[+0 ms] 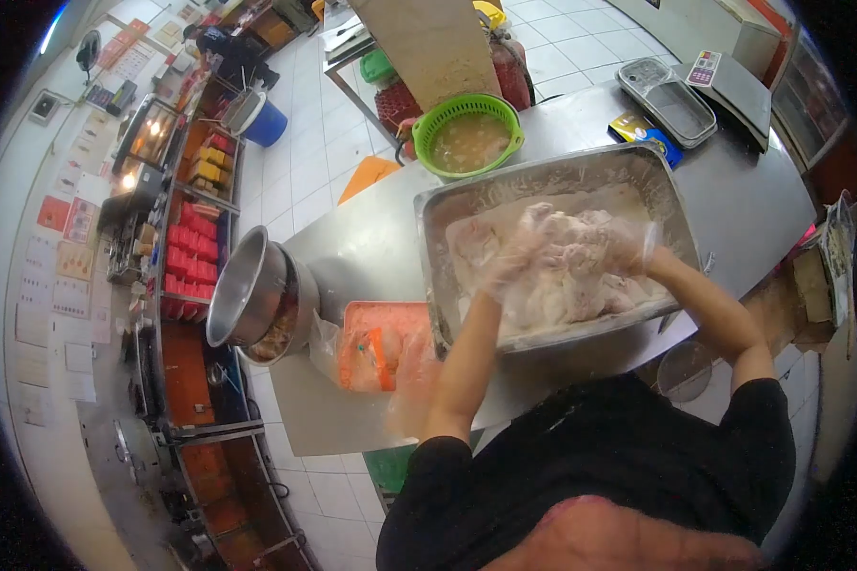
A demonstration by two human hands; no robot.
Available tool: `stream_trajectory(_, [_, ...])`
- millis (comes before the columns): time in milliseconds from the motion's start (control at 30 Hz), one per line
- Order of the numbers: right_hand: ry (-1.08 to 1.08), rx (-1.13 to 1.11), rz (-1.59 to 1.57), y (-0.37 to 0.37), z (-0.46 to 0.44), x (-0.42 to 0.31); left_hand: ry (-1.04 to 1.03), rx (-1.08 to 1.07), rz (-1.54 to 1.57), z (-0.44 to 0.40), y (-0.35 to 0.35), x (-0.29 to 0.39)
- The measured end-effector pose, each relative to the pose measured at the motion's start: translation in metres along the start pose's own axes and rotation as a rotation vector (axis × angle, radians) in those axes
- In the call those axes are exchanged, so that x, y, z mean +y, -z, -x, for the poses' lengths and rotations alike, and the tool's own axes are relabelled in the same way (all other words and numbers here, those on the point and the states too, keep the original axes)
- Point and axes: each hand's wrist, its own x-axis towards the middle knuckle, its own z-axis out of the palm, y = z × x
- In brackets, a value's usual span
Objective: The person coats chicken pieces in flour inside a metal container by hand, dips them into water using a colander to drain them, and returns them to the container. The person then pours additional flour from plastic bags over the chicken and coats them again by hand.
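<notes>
Head view: under everything here, a smooth, shiny metal worktop [371, 238]. On it, a deep metal tray [543, 186], oblong, round-cornered, smeared white along the walls. Inside, amid what looks like flour [628, 202], a heap of raw-looking meat [567, 290]: likely heavy as a mass, soft and floppy, slippery where wet, easier to grip where thickly coated. Unlikely to break, but apt to shed powder if shaken. Best scooped from beneath with both palms, or held by the thick middle.

Left of the tray, a tilted round steel bowl [243, 290], hard and thin-walled. Just behind the tray, a slotted green plastic basket [435, 117] around cloudy liquid. Just beside the tray, on the left, a shallow coral plastic tub [390, 312], partly covered by a crumpled clear bag [419, 366].

At the meat, left hand [522, 249] and right hand [628, 249], in thin see-through gloves: cupped against opposite sides, apart from each other. Cannot tell how firmly pinched. At the tray's left end, a pinkish piece [471, 238], lumpy and unevenly dusted.
</notes>
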Motion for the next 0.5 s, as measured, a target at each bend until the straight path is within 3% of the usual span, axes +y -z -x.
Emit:
stream_trajectory(33, [-0.4, -0.075, -0.455, 0.03, -0.001, -0.012, -0.015, 0.034, -0.028, -0.009, 0.027, -0.011])
stream_trajectory(100, [-0.791, -0.162, -0.913, 0.039, 0.003, -0.023, -0.029, 0.084, -0.057, -0.014, 0.063, -0.043])
stream_trajectory(133, [-0.587, -0.063, -0.545, 0.027, 0.012, -0.023, -0.05, 0.123, -0.404, -0.009, 0.081, -0.063])
stream_trajectory(200, [-0.358, 0.055, -0.161, 0.002, 0.021, -0.007, -0.106, 0.212, -1.093, -0.005, 0.111, -0.097])
stream_trajectory(267, [-0.085, 0.058, 0.156, -0.012, 0.014, 0.015, -0.149, 0.298, -1.591, -0.014, 0.126, -0.101])
stream_trajectory(300, [-0.014, -0.015, 0.113, -0.006, 0.008, 0.026, -0.162, 0.333, -1.757, -0.02, 0.132, -0.096])
stream_trajectory(400, [-0.051, -0.188, 0.095, 0.056, -0.054, 0.006, 0.024, 0.038, -1.294, -0.016, 0.122, -0.068])
stream_trajectory(500, [-0.054, -0.075, 0.007, 0.067, -0.111, 0.024, -0.002, 0.262, -0.848, 0.001, 0.11, -0.06])
